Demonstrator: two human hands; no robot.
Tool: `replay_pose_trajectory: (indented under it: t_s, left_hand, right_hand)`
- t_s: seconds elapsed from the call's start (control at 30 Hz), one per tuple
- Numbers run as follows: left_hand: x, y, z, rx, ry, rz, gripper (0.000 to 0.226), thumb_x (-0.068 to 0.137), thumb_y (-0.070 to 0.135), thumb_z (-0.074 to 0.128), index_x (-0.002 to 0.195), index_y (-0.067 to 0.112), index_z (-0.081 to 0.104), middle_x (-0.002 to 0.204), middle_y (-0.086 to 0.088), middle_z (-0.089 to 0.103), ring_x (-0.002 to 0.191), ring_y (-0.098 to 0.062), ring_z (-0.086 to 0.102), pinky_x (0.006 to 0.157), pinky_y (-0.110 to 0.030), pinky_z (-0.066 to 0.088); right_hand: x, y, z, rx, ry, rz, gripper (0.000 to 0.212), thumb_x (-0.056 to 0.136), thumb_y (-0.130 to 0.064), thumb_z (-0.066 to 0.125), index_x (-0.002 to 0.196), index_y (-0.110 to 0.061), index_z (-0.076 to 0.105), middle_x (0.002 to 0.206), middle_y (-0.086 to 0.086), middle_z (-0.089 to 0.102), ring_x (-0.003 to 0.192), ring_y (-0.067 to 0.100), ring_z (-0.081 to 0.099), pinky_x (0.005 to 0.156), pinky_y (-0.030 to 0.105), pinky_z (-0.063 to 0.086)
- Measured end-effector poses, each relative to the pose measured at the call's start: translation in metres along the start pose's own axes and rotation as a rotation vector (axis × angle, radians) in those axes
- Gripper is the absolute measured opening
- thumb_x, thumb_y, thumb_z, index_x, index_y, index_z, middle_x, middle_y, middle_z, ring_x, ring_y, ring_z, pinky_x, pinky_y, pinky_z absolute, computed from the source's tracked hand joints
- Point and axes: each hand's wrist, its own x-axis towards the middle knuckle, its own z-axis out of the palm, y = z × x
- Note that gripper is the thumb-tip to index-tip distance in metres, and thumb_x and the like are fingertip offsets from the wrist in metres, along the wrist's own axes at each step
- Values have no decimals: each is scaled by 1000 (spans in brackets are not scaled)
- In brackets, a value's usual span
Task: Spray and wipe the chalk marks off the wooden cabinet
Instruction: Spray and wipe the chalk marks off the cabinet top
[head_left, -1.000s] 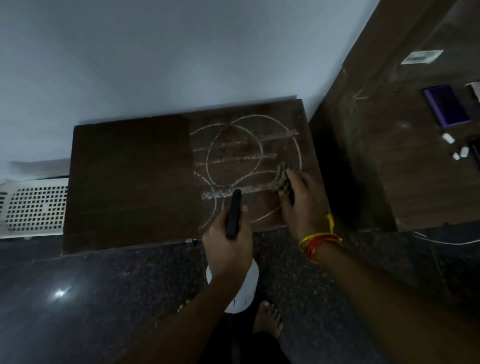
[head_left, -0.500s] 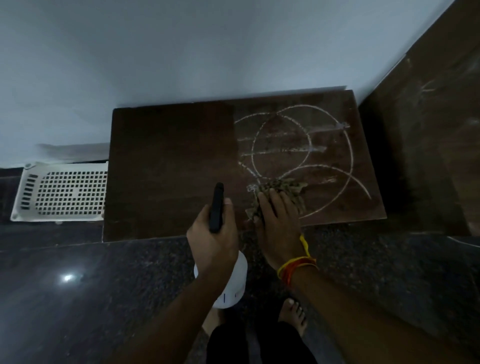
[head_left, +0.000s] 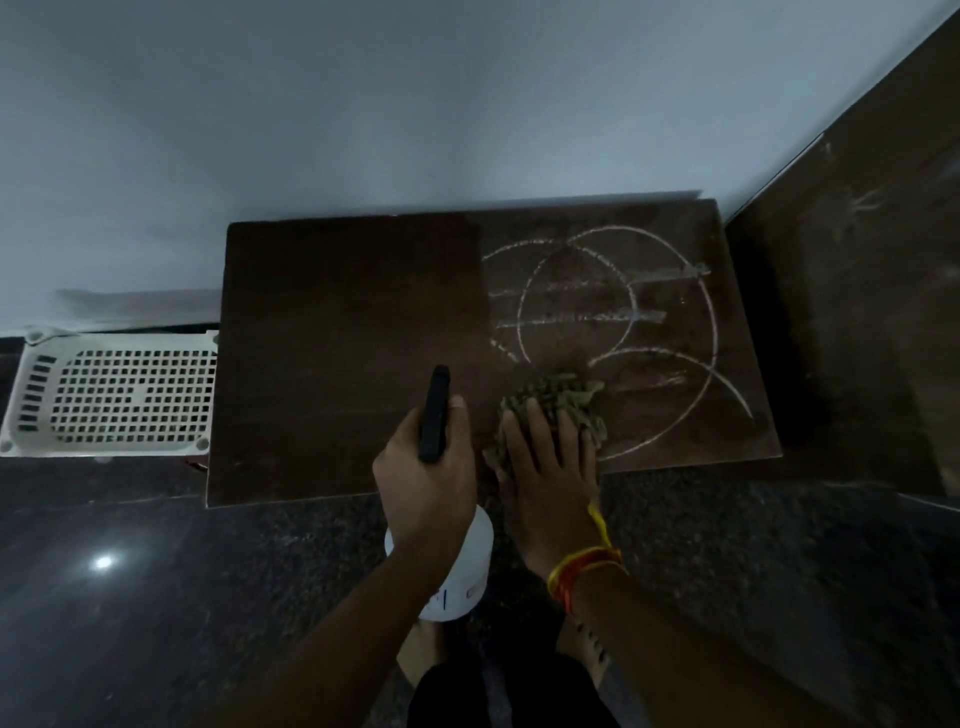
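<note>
While my right hand (head_left: 550, 467) presses flat on the rag (head_left: 558, 402), fingers laid straight over it at the cabinet's (head_left: 353, 332) near edge, my left hand (head_left: 426, 478) keeps its grip wrapped round the sprayer (head_left: 435, 415), black head pointing away from me and white bottle hanging below the fist. I judge this to be the wiping step: the rag sits at the lower left of the chalk marks (head_left: 623, 312), where the lines look broken and smeared. Most of the chalk is not yet off, though; the arcs and streaks above and right of the rag show pale on the wood, while the left half looks dark and bare. Next I would push the rag up and right across those arcs, pressing evenly, and spray again if the chalk only smears.
</note>
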Motion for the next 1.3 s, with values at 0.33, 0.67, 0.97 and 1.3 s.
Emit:
replay_pose_trajectory:
  t_s: [0.33, 0.67, 0.97, 1.3]
  left_hand:
    - [12, 9, 3, 22, -22, -10, 35, 95, 39, 57, 71, 13, 57, 60, -17, 56, 56, -41, 57, 51, -54, 53]
    - [19, 22, -4, 26, -53, -13, 35, 95, 38, 57, 72, 11, 58, 61, -18, 57, 55, -39, 57, 51, -54, 52]
    - [42, 31, -5, 44, -73, -34, 32, 96, 40, 55, 70, 22, 57, 60, -10, 57, 58, -36, 62, 57, -52, 57]
    - [71, 62, -20, 22, -40, -4, 34, 96, 42, 55, 69, 22, 56, 62, -9, 60, 59, -32, 65, 59, -52, 58]
  right_hand:
    - [53, -2, -5, -3, 0, -4, 60, 94, -40, 44, 148, -22, 26, 156, 9, 24, 140, 39, 24, 109, 59, 23]
    - [26, -6, -5, 3, -55, -4, 62, 93, -39, 52, 147, -22, 30, 153, 9, 31, 137, 41, 32, 108, 59, 29]
    - [78, -10, -8, -13, -15, 14, 61, 93, -37, 48, 148, -22, 26, 154, 10, 27, 138, 39, 25, 110, 57, 24]
    - [82, -16, -12, -16, -70, 31, 62, 94, -41, 40, 150, -24, 18, 156, 9, 22, 140, 38, 21, 110, 57, 23]
